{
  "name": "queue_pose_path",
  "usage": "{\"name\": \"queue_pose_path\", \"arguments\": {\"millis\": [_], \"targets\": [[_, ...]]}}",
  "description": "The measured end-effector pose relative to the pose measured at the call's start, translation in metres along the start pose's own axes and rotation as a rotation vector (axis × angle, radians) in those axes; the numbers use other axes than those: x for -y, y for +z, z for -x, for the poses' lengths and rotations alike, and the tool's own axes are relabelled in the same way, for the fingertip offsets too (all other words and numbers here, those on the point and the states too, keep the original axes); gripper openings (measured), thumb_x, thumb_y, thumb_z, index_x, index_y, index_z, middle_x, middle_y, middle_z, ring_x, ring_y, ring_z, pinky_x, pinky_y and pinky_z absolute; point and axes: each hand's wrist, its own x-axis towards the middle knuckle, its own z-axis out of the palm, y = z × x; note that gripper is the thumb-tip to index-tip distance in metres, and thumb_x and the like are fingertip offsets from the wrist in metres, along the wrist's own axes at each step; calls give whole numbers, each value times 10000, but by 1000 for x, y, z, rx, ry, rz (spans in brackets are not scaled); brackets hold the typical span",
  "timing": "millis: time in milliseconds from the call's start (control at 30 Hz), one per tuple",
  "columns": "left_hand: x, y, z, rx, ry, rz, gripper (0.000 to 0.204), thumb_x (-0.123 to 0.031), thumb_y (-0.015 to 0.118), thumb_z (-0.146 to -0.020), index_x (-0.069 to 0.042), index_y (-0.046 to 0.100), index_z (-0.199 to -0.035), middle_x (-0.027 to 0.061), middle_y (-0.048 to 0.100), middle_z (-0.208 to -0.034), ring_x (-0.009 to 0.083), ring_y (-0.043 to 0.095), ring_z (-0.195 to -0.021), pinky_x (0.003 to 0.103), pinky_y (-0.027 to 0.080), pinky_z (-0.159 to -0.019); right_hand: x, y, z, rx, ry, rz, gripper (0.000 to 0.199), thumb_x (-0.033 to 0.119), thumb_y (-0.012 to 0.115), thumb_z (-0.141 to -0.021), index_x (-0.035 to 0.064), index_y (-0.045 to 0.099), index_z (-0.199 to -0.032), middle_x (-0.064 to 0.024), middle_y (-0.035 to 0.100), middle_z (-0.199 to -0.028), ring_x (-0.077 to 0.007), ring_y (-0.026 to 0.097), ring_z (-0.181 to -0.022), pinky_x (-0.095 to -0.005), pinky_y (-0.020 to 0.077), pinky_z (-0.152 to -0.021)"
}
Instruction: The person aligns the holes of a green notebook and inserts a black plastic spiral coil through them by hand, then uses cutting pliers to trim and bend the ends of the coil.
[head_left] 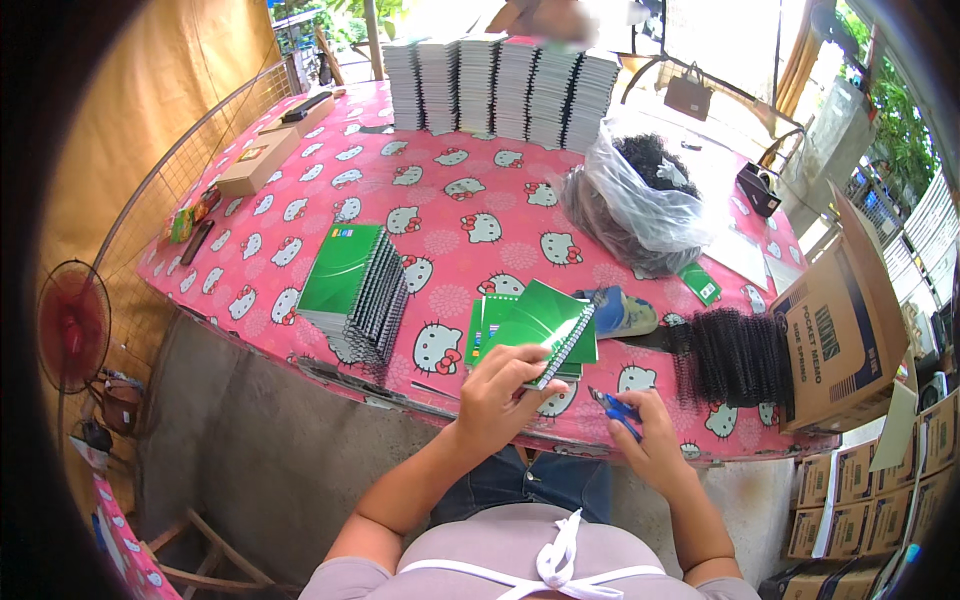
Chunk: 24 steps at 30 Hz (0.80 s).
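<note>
My left hand (500, 392) grips the lower corner of a green spiral notebook (537, 318), its coil running down the right side. Beneath that notebook, a few more green covers (478, 325) stick out on the table. In my right hand (652, 437) is a pair of blue-handled cutting pliers (622, 412), jaws pointing up-left toward the coil's lower end but apart from it. A neat stack of green spiral notebooks (340, 272) stands to the left. Loose black spiral coils (725, 357) lie in a heap on the right.
Tall stacks of bound books (478, 85) line the far edge. A plastic bag of black coils (640, 205), a blue-and-tan cloth item (622, 313) and an open cardboard box (840, 325) are on the right. A brown box (258, 162) sits far left, near a fan (73, 325).
</note>
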Motion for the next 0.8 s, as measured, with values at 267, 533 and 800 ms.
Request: {"name": "queue_pose_path", "arguments": {"millis": [267, 533, 800], "targets": [[-3, 9, -1, 4, 1, -38, 280, 26, 794, -643, 13, 654, -885, 146, 682, -967, 227, 633, -839, 300, 529, -664, 58, -4, -17, -203, -280, 249, 413, 198, 677, -799, -2, 521, -1125, -178, 553, -1008, -353, 542, -934, -431, 432, -810], [0, -1, 4, -20, 101, -102, 271, 77, 762, -636, 23, 661, -882, 152, 687, -952, 254, 646, -837, 329, 531, -705, 23, 4, -30, 508, 542, -1242, 284, 192, 583, -911, -24, 565, -1094, -111, 626, -992, -177, 596, -840, -301, 471, -729], [31, -131, -67, -936, -194, 61, 150, -81, 697, -843, -39, 563, -792, 47, 633, -752, 71, 555, -690, 221, 463, -611, -42, 11, -9, -260, 140, 192, 394, 207, 673, -808, 6, 557, -1126, -175, 589, -1091, -285, 577, -1001, -368, 447, -886]]}}
